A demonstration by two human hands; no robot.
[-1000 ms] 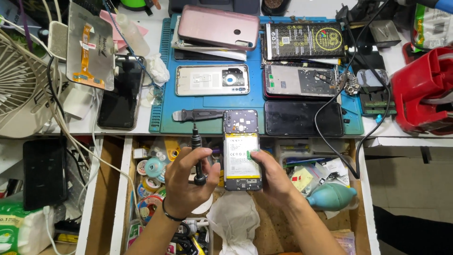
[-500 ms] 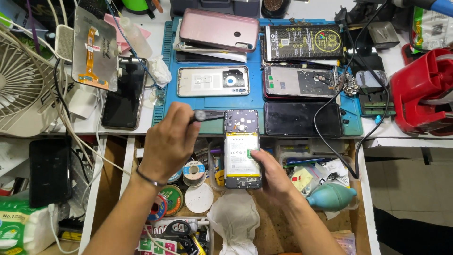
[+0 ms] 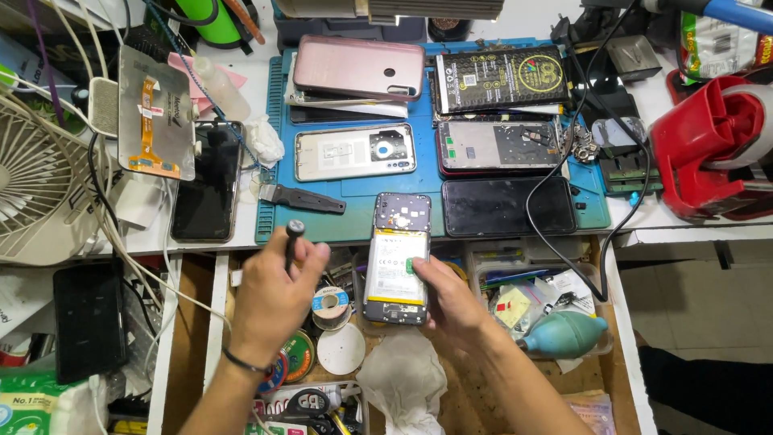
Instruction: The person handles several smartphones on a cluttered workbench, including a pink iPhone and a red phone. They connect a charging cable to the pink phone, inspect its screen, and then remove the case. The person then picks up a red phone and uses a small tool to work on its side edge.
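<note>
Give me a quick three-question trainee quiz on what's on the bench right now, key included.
1. True or false: the left hand holds a black-handled screwdriver.
2. What does the right hand steady? A) the opened phone with its battery showing B) the teal air blower C) the black scraper tool
3. Which surface carries the pink phone back cover?

Key
1. True.
2. A; the phone bridges the edge of the blue work mat and the open drawer.
3. The blue work mat.
</note>
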